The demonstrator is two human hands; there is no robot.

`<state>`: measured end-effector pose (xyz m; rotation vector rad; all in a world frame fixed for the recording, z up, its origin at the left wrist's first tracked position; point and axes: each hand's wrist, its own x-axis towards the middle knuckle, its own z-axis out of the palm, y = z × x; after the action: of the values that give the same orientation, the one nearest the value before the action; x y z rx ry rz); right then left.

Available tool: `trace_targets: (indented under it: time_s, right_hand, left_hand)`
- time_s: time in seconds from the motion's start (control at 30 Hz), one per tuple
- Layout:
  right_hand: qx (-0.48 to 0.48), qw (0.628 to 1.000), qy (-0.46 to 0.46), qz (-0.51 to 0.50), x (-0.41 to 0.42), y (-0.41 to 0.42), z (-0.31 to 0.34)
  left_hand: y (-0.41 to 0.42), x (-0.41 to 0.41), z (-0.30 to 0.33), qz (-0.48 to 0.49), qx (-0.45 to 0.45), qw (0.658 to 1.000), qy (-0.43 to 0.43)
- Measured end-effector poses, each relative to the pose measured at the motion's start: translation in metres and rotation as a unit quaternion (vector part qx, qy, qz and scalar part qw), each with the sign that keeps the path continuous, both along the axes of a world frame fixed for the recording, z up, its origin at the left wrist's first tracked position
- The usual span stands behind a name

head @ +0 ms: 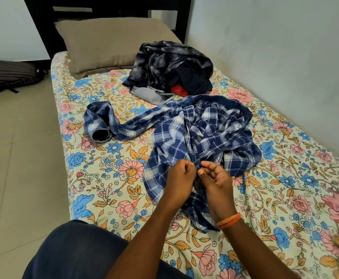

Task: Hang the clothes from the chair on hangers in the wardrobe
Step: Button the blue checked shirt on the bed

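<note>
A blue-and-white checked shirt [200,135] lies crumpled on the bed [108,178] (its floral sheet is busy with pink and blue blooms), one sleeve trailing left. At its near edge the left hand [179,175] and right hand [215,178] meet, fingers curled, both pinching the cloth. Farther off, just beyond the shirt, sits a dark heap of clothes [168,69], with a tan pillow [108,43] to its far left.

A crumpled blue-and-white plaid shirt [200,137] spreads beyond the pinching fingers, one sleeve trailing left; a dark clothes heap [170,71] lies farther back.
</note>
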<state>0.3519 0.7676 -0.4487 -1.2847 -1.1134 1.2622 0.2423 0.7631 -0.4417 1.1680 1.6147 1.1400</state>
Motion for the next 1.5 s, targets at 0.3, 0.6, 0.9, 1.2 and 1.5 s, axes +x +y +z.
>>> trace_targets:
  time_s: [0.3, 0.6, 0.9, 1.2, 1.5]
  right_hand:
    - [-0.139, 0.981, 0.062, -0.121, 0.021, 0.039, 0.003]
    - [-0.175, 0.957, 0.146, -0.178, 0.013, 0.062, -0.008]
    - [-0.092, 0.972, 0.094, -0.193, 0.013, 0.066, -0.011]
    - [0.023, 0.978, -0.02, -0.205, 0.013, 0.072, -0.017]
    - [0.046, 0.978, -0.102, -0.176, 0.008, 0.082, -0.026]
  left_hand:
    - [-0.003, -0.002, -0.008, -0.086, -0.021, 0.937, 0.338]
    - [0.017, -0.005, -0.005, -0.101, 0.044, 0.881, 0.46]
    - [0.069, -0.005, -0.017, 0.086, 0.079, 0.971, 0.206]
    - [0.08, 0.013, -0.021, 0.109, 0.071, 0.976, 0.175]
    - [0.084, 0.018, -0.023, 0.058, 0.096, 0.966, 0.232]
